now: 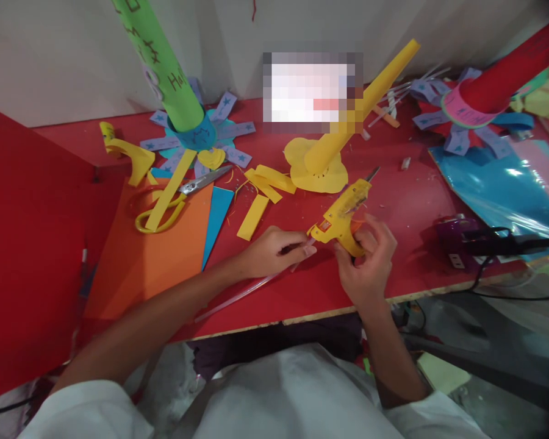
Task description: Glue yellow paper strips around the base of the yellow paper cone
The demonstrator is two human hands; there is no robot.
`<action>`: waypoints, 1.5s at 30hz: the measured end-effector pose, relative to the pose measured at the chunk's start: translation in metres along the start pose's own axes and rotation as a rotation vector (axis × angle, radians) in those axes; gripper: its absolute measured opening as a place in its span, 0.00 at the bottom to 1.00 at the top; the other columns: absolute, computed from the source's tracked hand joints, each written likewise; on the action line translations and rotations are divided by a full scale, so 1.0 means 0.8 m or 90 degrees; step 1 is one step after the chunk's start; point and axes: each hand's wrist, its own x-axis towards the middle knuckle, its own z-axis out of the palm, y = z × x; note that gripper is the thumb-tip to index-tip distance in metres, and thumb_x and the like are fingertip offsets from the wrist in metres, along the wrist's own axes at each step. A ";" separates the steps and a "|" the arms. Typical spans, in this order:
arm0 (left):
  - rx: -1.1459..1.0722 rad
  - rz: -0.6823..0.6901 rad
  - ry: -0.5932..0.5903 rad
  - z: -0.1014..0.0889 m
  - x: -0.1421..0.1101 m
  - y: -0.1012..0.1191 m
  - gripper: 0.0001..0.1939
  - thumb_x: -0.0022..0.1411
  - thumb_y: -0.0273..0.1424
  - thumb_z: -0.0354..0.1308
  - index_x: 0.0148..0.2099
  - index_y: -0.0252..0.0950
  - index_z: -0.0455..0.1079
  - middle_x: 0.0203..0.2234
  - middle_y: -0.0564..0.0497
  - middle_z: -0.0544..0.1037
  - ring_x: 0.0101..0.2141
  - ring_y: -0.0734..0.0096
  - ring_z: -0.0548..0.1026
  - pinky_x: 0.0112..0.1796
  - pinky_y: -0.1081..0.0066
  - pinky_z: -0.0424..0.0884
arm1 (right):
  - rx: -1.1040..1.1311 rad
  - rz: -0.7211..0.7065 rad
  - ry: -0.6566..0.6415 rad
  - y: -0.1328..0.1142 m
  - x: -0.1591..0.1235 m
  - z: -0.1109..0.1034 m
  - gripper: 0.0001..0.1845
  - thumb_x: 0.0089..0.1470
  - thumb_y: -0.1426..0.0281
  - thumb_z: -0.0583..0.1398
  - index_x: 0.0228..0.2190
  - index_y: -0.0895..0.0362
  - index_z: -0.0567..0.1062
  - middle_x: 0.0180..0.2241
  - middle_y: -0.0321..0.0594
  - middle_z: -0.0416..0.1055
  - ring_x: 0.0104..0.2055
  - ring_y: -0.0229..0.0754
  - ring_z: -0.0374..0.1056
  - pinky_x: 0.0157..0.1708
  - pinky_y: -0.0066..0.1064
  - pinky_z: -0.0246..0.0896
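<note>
A yellow hot glue gun [342,214] is held over the red tabletop, its nozzle pointing up and to the right. My right hand [368,262] grips it by the handle, fingers curled near the orange trigger. Behind the gun, my left hand [279,251] pinches a clear glue stick [242,297] at the gun's rear end; the stick trails toward the table's front edge. Just beyond the nozzle stands a yellow paper flower shape [318,164] with a tall rolled cone. Cut yellow paper strips [253,217] lie left of the gun.
Scissors [183,194] with yellow handles lie on orange paper [155,262]. A green paper tube [165,67] stands at the back left, a red paper tube [507,67] leans at the right. A purple box [457,241] with a black plug and cable sits near the right front edge.
</note>
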 end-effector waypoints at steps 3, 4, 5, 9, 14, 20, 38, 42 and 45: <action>-0.004 -0.012 0.032 0.002 0.000 -0.004 0.26 0.79 0.50 0.49 0.35 0.36 0.70 0.24 0.54 0.75 0.27 0.76 0.73 0.33 0.74 0.65 | -0.025 0.025 -0.020 -0.004 0.003 -0.003 0.36 0.63 0.57 0.67 0.67 0.52 0.64 0.56 0.54 0.74 0.43 0.48 0.78 0.38 0.40 0.78; -0.013 -0.015 0.069 0.003 -0.001 -0.006 0.25 0.79 0.51 0.50 0.39 0.36 0.71 0.26 0.53 0.76 0.28 0.75 0.73 0.33 0.74 0.66 | -0.027 0.023 -0.019 -0.005 0.003 -0.004 0.36 0.63 0.57 0.66 0.67 0.52 0.65 0.57 0.54 0.74 0.43 0.48 0.78 0.39 0.40 0.79; -0.023 -0.014 0.115 0.005 -0.001 -0.008 0.23 0.78 0.51 0.52 0.43 0.36 0.71 0.28 0.53 0.76 0.29 0.74 0.74 0.34 0.74 0.67 | -0.026 0.019 -0.020 -0.005 0.004 -0.004 0.35 0.63 0.57 0.66 0.67 0.52 0.66 0.58 0.54 0.74 0.44 0.47 0.78 0.39 0.39 0.79; -0.031 0.029 0.220 0.012 -0.004 -0.014 0.25 0.74 0.50 0.60 0.61 0.37 0.66 0.35 0.52 0.77 0.33 0.73 0.76 0.34 0.74 0.72 | -0.012 0.012 -0.052 -0.006 0.005 -0.003 0.36 0.64 0.59 0.65 0.69 0.53 0.64 0.55 0.53 0.78 0.42 0.47 0.80 0.39 0.40 0.80; 0.093 0.096 0.180 0.017 -0.009 -0.019 0.22 0.76 0.46 0.60 0.65 0.40 0.70 0.43 0.49 0.83 0.34 0.75 0.80 0.37 0.76 0.77 | -0.011 0.007 -0.068 -0.005 0.006 -0.004 0.36 0.66 0.60 0.65 0.70 0.49 0.63 0.53 0.50 0.80 0.44 0.48 0.81 0.41 0.40 0.81; 0.169 0.157 0.218 0.018 -0.007 -0.019 0.18 0.77 0.36 0.60 0.64 0.38 0.73 0.41 0.50 0.86 0.31 0.79 0.80 0.36 0.80 0.76 | -0.012 -0.005 -0.075 -0.006 0.008 -0.004 0.35 0.67 0.60 0.64 0.71 0.48 0.62 0.58 0.51 0.78 0.46 0.49 0.82 0.41 0.41 0.82; 0.135 0.162 0.240 0.019 -0.006 -0.019 0.16 0.75 0.32 0.62 0.62 0.37 0.76 0.47 0.46 0.87 0.41 0.73 0.86 0.46 0.76 0.82 | -0.091 -0.067 -0.078 -0.003 0.012 -0.007 0.32 0.69 0.59 0.64 0.70 0.48 0.68 0.59 0.48 0.80 0.47 0.49 0.82 0.46 0.40 0.81; 0.121 0.141 0.230 0.019 -0.007 -0.020 0.16 0.76 0.34 0.61 0.62 0.37 0.76 0.48 0.45 0.87 0.42 0.72 0.87 0.48 0.75 0.83 | -0.099 -0.074 -0.073 -0.003 0.014 -0.007 0.31 0.69 0.59 0.63 0.69 0.50 0.69 0.58 0.50 0.81 0.47 0.50 0.82 0.48 0.41 0.81; 0.136 0.154 0.229 0.020 -0.007 -0.021 0.16 0.77 0.34 0.60 0.63 0.38 0.75 0.50 0.45 0.86 0.43 0.72 0.87 0.49 0.74 0.82 | -0.095 -0.063 -0.072 -0.004 0.013 -0.006 0.29 0.67 0.60 0.63 0.67 0.51 0.71 0.56 0.49 0.81 0.46 0.49 0.82 0.47 0.41 0.81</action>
